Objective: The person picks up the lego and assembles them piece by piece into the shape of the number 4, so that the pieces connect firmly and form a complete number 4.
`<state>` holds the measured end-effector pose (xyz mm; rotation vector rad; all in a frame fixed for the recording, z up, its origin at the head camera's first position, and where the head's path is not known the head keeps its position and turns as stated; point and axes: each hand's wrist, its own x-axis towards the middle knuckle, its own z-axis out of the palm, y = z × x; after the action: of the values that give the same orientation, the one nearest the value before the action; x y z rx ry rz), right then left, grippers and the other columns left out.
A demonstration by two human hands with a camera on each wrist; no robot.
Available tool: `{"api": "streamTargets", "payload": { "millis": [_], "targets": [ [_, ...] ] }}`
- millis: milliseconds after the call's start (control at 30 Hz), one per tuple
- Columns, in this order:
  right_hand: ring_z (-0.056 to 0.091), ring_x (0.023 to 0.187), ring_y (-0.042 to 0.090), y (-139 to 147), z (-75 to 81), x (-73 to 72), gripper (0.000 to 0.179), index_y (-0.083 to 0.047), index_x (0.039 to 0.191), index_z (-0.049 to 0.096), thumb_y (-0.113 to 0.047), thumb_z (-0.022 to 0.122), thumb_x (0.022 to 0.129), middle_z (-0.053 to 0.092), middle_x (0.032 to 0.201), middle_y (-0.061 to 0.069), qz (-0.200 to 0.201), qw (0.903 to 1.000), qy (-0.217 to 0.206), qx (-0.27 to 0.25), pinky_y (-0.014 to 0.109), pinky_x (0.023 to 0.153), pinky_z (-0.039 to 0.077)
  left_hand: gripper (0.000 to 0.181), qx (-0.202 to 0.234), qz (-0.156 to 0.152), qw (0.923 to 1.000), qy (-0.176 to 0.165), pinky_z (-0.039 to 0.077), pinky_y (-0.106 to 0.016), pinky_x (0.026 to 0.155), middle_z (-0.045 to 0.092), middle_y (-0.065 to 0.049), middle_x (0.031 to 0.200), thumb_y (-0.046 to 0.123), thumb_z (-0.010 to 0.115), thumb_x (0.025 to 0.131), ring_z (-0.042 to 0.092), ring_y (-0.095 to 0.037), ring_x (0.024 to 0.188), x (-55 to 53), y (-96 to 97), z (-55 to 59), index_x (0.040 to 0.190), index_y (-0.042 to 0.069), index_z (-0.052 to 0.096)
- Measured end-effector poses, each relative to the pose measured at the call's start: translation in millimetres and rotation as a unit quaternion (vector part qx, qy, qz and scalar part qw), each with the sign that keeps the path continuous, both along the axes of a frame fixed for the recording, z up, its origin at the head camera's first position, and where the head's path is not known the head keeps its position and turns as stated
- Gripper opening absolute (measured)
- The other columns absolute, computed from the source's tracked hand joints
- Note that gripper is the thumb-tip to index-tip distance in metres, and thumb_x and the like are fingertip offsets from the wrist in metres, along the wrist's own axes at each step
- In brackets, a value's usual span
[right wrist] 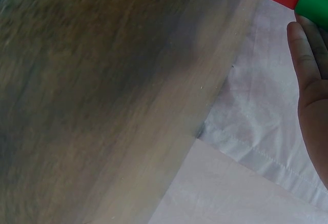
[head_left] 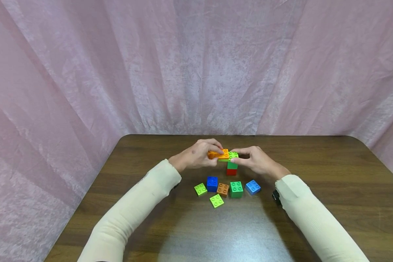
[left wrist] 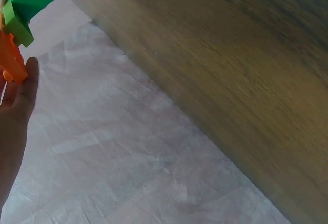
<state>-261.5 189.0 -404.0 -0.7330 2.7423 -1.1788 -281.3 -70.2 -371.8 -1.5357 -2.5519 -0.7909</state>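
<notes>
A small stack rises near the table's far side: a red brick (head_left: 231, 171) low down, a green brick (head_left: 232, 165) above it, and a lime green piece (head_left: 233, 155) on top, reaching left. My left hand (head_left: 201, 153) pinches an orange brick (head_left: 225, 154) lying over the left part of the lime piece. From the other side my right hand (head_left: 257, 160) grips the stack near its top, thumb in front. In the left wrist view the orange brick (left wrist: 11, 60) meets the lime piece (left wrist: 18, 26). My right fingers (right wrist: 303, 55) lie near the green brick (right wrist: 315, 1).
Nearer than the stack lie two lime pieces (head_left: 217, 201), a dark blue brick (head_left: 212, 184), a brown brick (head_left: 222, 189), a green brick (head_left: 236, 189) and a light blue brick (head_left: 253, 187). A pink curtain (head_left: 196, 72) hangs behind the wooden table (head_left: 144, 153).
</notes>
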Motion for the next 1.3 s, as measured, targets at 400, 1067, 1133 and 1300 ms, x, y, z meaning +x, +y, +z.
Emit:
{"api": "streamTargets", "payload": {
  "millis": [400,1067,1133,1300],
  "targets": [
    [0.059,0.104,0.022,1,0.5,1.3,0.051,-0.006,0.134,0.064,-0.038,0.069,0.095,0.065,0.128,0.016,-0.005,0.9999,-0.009,0.004,0.047,0.093,0.051,0.028,-0.038,0.008,0.9991,-0.018,0.052,-0.021,0.090,0.061,-0.009,0.125,0.004,0.069,0.093,0.062,-0.020,0.109,-0.5,-1.0,3.2,0.120,0.002,0.072],
    [0.060,0.109,0.024,1,-2.3,5.3,0.053,-0.004,0.135,0.062,-0.038,0.069,0.095,0.064,0.130,0.015,-0.003,0.9999,-0.013,-0.004,0.051,0.097,0.050,0.026,-0.037,0.021,0.9988,-0.025,0.053,-0.023,0.090,0.057,-0.008,0.126,0.002,0.067,0.094,0.060,-0.020,0.106,4.9,1.0,-7.4,0.120,0.002,0.071],
    [0.061,0.097,0.023,1,-2.2,4.9,0.053,-0.005,0.135,0.062,-0.038,0.069,0.095,0.064,0.130,0.016,-0.002,0.9999,-0.013,-0.006,0.046,0.089,0.053,0.027,-0.032,0.026,0.9989,-0.024,0.053,-0.023,0.090,0.058,-0.008,0.125,0.002,0.067,0.094,0.060,-0.020,0.106,4.8,0.8,-8.4,0.120,0.002,0.071],
    [0.052,0.074,0.019,1,-0.6,2.2,0.054,-0.004,0.135,0.063,-0.039,0.069,0.095,0.064,0.129,0.018,-0.001,1.0000,-0.003,0.000,0.036,0.070,0.048,0.033,-0.013,0.041,0.9979,-0.048,0.054,-0.024,0.088,0.061,-0.008,0.132,0.004,0.070,0.093,0.062,-0.021,0.113,4.8,-3.2,-8.2,0.127,0.004,0.069]
  ]
}}
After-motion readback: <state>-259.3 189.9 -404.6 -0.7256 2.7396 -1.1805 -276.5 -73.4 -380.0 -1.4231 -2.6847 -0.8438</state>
